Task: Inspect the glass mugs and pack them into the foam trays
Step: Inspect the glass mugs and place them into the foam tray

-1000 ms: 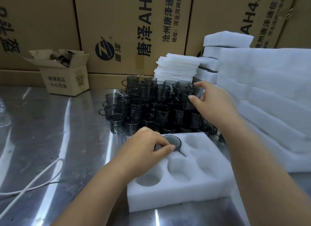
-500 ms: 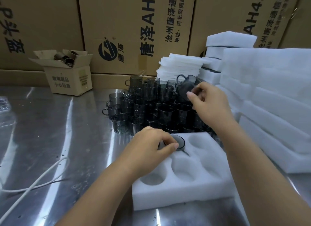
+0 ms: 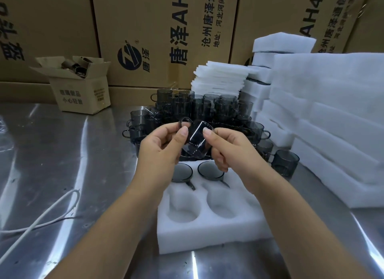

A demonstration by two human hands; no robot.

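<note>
The left hand (image 3: 160,152) and right hand (image 3: 230,150), fingers curled, pinched opposite sides of 1 tilted glass mug (image 3: 196,142) between them, over the foam tray (image 3: 207,233) below. It looked light, rigid, slick and brittle; wall and handle seemed the safest holds.

Smoky grey glass mugs (image 3: 199,110), white foam tray (image 3: 209,235), brown cardboard boxes (image 3: 166,29) (black printed lettering), shiny silver table (image 3: 62,154).
</note>
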